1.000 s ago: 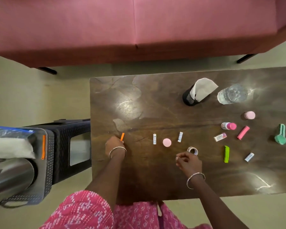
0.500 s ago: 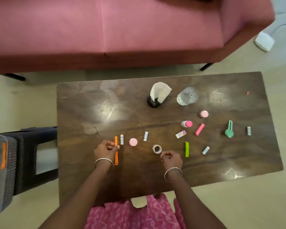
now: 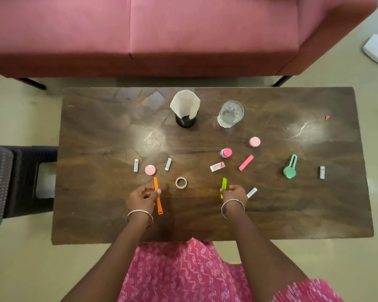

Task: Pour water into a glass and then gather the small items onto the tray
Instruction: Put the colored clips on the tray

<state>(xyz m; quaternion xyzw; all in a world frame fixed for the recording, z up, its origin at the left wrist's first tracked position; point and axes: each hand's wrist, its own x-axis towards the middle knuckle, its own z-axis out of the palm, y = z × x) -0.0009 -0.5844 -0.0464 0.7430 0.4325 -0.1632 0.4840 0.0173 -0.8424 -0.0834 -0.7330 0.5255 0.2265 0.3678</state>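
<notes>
**Two clips taken up, many small items remain on the table**

The long orange plastic clip (image 3: 157, 196) lies near the front middle of the dark wooden table (image 3: 96, 214), and the short lime-green plastic clip (image 3: 223, 185) lies to its right. Both look light, stiff and a little smooth, so a pinch across the narrow middle should hold them well. The left hand (image 3: 142, 198) is curled, its fingertips closed on the orange clip about halfway along it. The right hand (image 3: 234, 193) is also curled and pinches the near end of the green clip. Between them sits a small roll of clear tape (image 3: 181, 182). Further away are pink round caps, small white tubes and a green scoop-like piece. At the far side stands the clear drinking glass (image 3: 230, 114), which seems to contain water; it is fragile. No tray is clearly visible.
</notes>
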